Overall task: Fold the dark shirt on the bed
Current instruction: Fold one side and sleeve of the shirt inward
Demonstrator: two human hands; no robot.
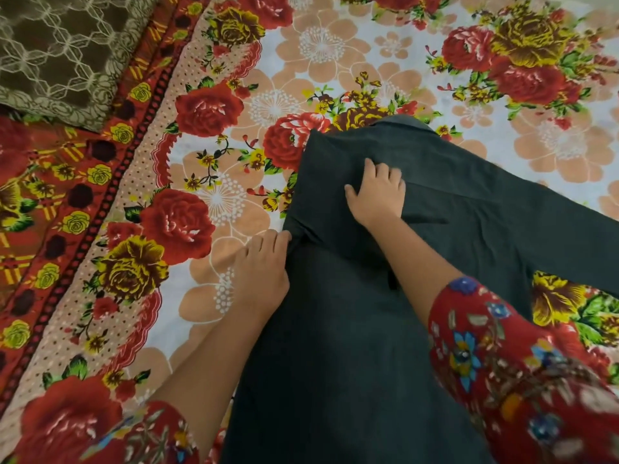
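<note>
So the dark shirt runs lengthwise away from me; left hand pinches its left edge, right hand presses flat (1 sleeve out right).

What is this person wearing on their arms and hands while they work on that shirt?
Both hands are bare: no gloves, rings or bracelets show on the left hand or the right hand. Each forearm is uncovered from the wrist up. Higher up, the left sleeve and right sleeve are loose red fabric printed with small blue, yellow and pale flowers.
</note>
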